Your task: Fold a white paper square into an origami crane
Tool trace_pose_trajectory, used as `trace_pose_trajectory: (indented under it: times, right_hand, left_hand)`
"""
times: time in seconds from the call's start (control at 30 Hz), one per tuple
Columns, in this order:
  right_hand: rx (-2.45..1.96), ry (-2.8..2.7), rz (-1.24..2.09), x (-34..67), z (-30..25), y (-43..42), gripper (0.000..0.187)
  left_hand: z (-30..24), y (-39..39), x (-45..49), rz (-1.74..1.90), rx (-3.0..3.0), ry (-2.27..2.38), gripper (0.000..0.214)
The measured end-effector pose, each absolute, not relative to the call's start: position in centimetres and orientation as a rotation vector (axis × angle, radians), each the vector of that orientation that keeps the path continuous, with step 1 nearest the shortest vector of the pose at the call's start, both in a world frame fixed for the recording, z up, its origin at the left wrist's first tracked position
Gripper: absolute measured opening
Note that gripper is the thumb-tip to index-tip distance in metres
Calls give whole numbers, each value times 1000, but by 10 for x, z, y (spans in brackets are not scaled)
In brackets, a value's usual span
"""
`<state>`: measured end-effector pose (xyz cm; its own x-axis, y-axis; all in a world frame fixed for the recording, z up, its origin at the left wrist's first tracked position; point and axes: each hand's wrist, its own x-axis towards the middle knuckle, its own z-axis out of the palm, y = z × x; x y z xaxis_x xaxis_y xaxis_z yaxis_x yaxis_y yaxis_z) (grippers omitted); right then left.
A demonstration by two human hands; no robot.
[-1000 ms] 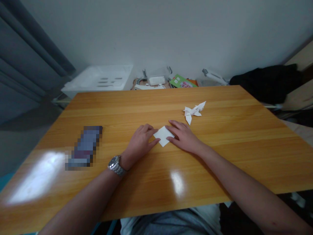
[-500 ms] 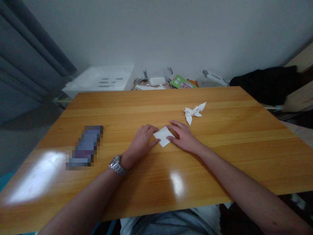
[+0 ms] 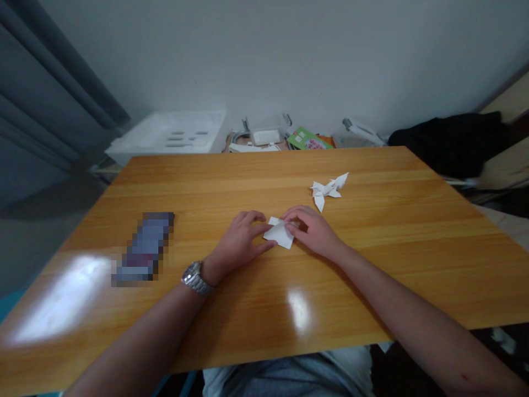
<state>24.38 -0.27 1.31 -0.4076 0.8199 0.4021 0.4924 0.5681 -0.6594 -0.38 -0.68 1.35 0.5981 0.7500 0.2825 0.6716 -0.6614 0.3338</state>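
Note:
A small folded piece of white paper (image 3: pixel 280 236) lies on the wooden table between my two hands. My left hand (image 3: pixel 244 238), with a metal watch on the wrist, has its thumb and a finger on the paper's left corner. At the right side, my right hand (image 3: pixel 313 231) pinches the paper between curled fingers and thumb, hiding that part of it. Part of the paper's upper edge is raised or folded over; how exactly I cannot tell. Beyond my right hand lies a folded white paper figure (image 3: pixel 329 189) with several pointed flaps.
A blurred-out phone (image 3: pixel 145 248) lies on the table (image 3: pixel 256 309) to the left. Past the far edge are a white plastic tray (image 3: pixel 165 129), a green booklet (image 3: pixel 309 138) and several small items. Black cloth (image 3: pixel 448 140) is heaped at the far right.
The paper has turned and its flat diamond outline has changed, with a flap now showing near the top. My right fingers have curled in on it. The paper figure has stayed put.

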Motion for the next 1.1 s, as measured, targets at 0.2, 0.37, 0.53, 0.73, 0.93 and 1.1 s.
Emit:
trace_pose_trajectory:
  times: [0.2, 0.37, 0.53, 0.73, 0.93, 1.1]
  right_hand:
    - [-977, -2084, 529, 249, 25, -8, 12]
    - [-895, -2231, 481, 251, 25, -9, 20]
    - [-884, -2386, 409, 251, 23, -9, 25]
    - [-894, -2488, 355, 255, 23, -8, 27]
    - [-940, -2550, 352, 257, 22, -8, 34]
    - [-965, -2613, 353, 260, 21, -7, 36]
  left_hand:
    - [15, -7, -7, 528, 2693, 1232, 49]
    - [14, -7, -11, 415, 2735, 1286, 53]
    - [15, -9, -10, 390, 2752, 1343, 54]
    - [17, -11, -9, 435, 2769, 1461, 48]
    - [18, -12, -8, 431, 2778, 1530, 49]
    - [18, -11, -6, 462, 2818, 1401, 50]
